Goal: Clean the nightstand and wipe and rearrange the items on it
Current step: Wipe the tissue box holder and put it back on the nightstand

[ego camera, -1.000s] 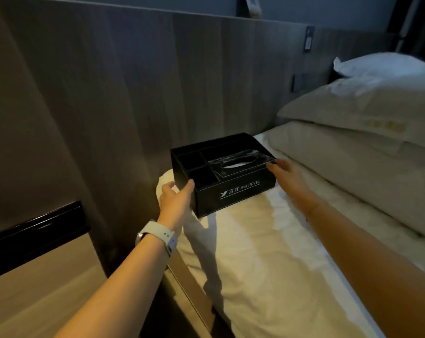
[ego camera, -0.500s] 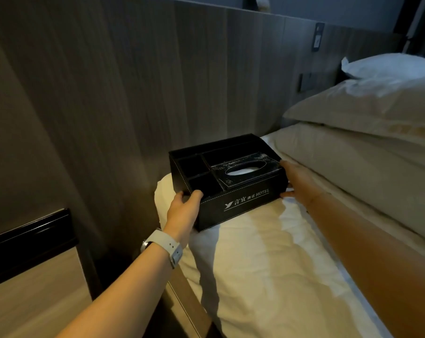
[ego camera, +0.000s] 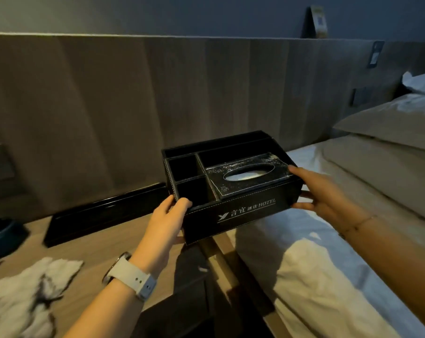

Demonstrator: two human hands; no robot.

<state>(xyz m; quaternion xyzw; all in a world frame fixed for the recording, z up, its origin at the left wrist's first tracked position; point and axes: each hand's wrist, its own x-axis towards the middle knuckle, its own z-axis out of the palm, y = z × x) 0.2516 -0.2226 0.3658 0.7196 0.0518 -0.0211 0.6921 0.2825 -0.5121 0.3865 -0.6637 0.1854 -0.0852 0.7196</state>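
Gripping the black organizer box (ego camera: 231,189) at both short ends, left hand (ego camera: 166,223) and right hand (ego camera: 321,193) hold it mid-frame. The nightstand (ego camera: 104,242) lies lower left, nearer the left hand.

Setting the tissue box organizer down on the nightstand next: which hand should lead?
Left, probably. The left hand grips the tissue box organizer at the corner nearest the nightstand; the right hand holds the end over the bed.

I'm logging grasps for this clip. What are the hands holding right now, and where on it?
Both hold the black leather-look hotel tissue box organiser: the left hand grips its near-left corner, the right hand holds its right end.
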